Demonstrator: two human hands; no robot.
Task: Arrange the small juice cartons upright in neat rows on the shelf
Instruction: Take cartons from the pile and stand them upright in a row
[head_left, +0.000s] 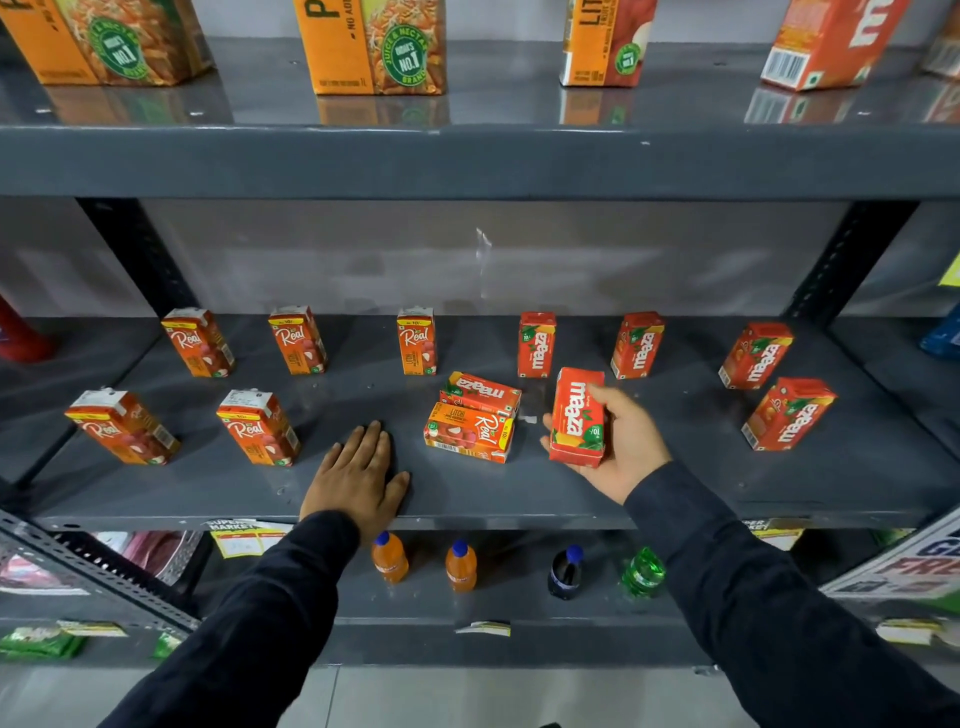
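Note:
My right hand (631, 447) grips a red Maaza carton (577, 415), held upright just above the grey shelf (467, 493). My left hand (358, 478) lies flat on the shelf, fingers spread, holding nothing. Between the hands two cartons lie on their sides: a Real carton (469, 434) in front and a Maaza carton (480, 393) behind it. Three Real cartons (298, 340) stand along the back left and three Maaza cartons (638, 345) along the back right. In the front row two Real cartons (257, 427) stand at the left and one Maaza carton (789, 414) at the right.
Large juice cartons (371, 47) stand on the shelf above. Small drink bottles (460, 566) stand on the shelf below, by price labels (239, 535). Dark uprights (137, 254) frame the bay. A red object (21, 332) sits in the left neighbouring bay.

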